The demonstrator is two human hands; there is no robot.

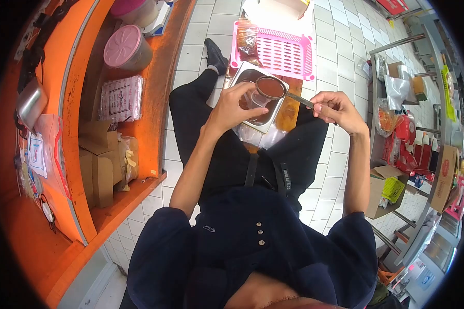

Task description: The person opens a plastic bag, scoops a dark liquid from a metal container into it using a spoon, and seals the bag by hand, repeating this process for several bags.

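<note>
My left hand (pixel 232 107) is curled around a clear plastic bag (pixel 249 98), thumb stretched along its near side. Against that bag is the round bowl of a ladle (pixel 270 88), full to near its rim with something reddish-brown. The fingers of my right hand (pixel 339 110) pinch the end of the ladle's dark handle. Below both hands stands a rectangular metal container (pixel 267 125) between my legs, with brown contents partly hidden by my left hand and the ladle. Clear plastic (pixel 258 136) lies at the container's near side.
Beyond the container is a pink basket (pixel 310 59) with a brown-filled plastic bag (pixel 247 40) at its left. An orange shelf (pixel 162 98) on the left holds a pink-lidded tub (pixel 128 47) and cardboard boxes (pixel 100 154). Metal racks (pixel 399 44) with goods stand on the right.
</note>
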